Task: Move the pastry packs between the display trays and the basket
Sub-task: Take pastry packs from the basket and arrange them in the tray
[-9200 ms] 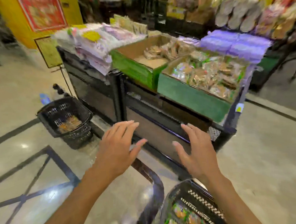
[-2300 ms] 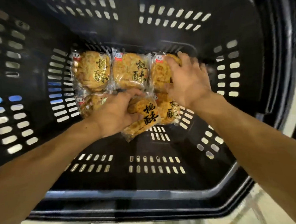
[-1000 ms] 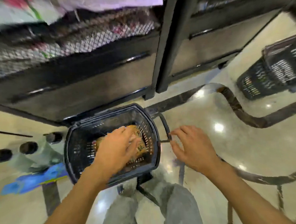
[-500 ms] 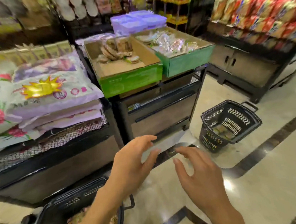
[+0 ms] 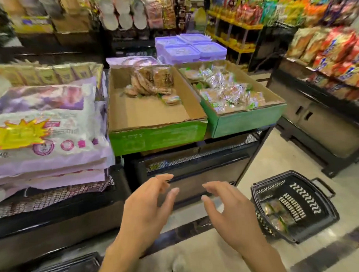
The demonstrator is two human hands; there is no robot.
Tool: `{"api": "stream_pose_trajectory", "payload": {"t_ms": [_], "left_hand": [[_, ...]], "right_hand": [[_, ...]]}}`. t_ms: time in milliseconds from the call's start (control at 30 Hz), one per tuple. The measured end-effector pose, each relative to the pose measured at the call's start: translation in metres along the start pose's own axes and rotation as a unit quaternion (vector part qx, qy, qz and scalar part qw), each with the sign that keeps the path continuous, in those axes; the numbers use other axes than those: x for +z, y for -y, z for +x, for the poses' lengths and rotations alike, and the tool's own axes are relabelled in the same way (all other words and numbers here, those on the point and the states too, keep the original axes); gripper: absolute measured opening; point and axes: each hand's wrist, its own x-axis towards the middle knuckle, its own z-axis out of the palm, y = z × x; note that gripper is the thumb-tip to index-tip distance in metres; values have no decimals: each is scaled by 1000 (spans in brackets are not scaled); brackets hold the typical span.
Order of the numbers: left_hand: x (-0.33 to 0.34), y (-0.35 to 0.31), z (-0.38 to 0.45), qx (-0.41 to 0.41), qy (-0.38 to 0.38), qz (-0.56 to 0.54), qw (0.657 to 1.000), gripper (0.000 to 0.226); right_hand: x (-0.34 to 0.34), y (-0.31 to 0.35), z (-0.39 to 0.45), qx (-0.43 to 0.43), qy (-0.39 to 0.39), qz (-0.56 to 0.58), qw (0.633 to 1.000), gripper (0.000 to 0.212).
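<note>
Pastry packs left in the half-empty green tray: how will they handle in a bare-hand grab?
The pastry packs lean loosely at the back of the left green tray, so pulling one probably topples its neighbours. Their clear, glossy-looking wrap suggests a slippery, crinkly grip. They look small and flat, likely light, and the pastry inside may crumble if squeezed. Both the left hand and right hand are free.

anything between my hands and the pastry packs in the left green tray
Nothing visible blocks them. Both the left hand and right hand hang empty below the tray's front wall; the pastry packs sit at the back, beyond bare cardboard, so reach up and over.
</note>
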Motion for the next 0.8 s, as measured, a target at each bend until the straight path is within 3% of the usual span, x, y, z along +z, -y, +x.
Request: {"api": "stream_pose_trajectory", "payload": {"t_ms": [100,267,533,733,800], "left_hand": [[21,12,64,-45,-16,-28,998,38],[43,28,165,-45,-15,-58,997,45],[58,86,271,-95,-77,-4,992,39],[55,121,333,-223,-150,-10,963,13],[54,134,352,-269,-168,-34,948,15]], "right_hand": [[-4,-24,61,5,52,-4,999,25],[-7,-54,170,13,85,-30,996,31],[52,-70,356,-86,145,-7,986,33],[118,-80,486,-113,220,16,969,21],[139,-81,523,-105,230,10,967,23]]}}
